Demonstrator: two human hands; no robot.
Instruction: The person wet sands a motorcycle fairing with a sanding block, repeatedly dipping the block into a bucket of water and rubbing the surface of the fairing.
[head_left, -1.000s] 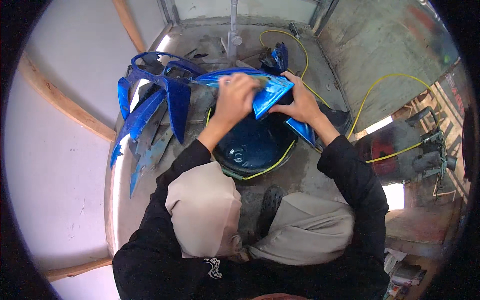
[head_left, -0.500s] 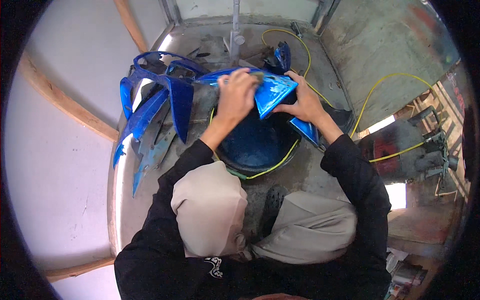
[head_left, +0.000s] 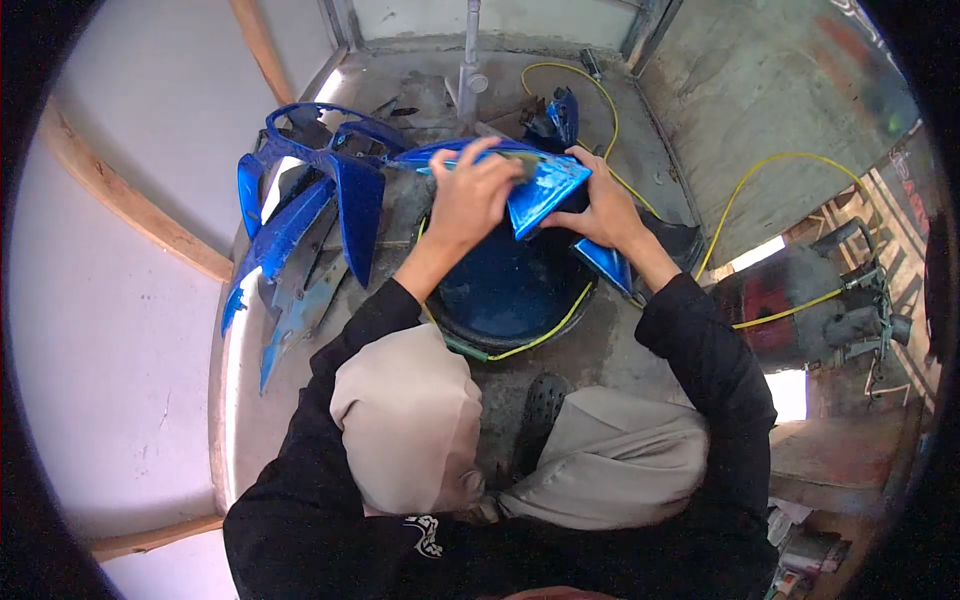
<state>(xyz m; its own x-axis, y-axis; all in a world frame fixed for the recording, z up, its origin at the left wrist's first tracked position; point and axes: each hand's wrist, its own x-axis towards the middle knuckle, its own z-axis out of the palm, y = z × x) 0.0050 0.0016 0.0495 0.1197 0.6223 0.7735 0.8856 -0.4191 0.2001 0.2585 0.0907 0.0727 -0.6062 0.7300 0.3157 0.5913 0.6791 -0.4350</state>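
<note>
Closest to my head camera are the wearer's black sleeves and two bent knees in pale grey cloth, with a dark perforated shoe between them. Just beyond, on the grey floor, I have a round black basin holding dark liquid, a yellow cord curving along its near rim.

Over the basin's far side is the glossy blue panel, its tapered end toward me. My right hand has its grip clamped on that end, thumb on the near edge and fingers on the far one. My left hand has its grip closed on a small greenish pad, partly hidden, against the panel's upper face. A blue strip shows below the right wrist; I can't tell whether it joins the panel.

To the left lie more blue body parts, and well to the right a dark tank. Farther off, a grey post stands upright and a yellow hose loops across the floor.
</note>
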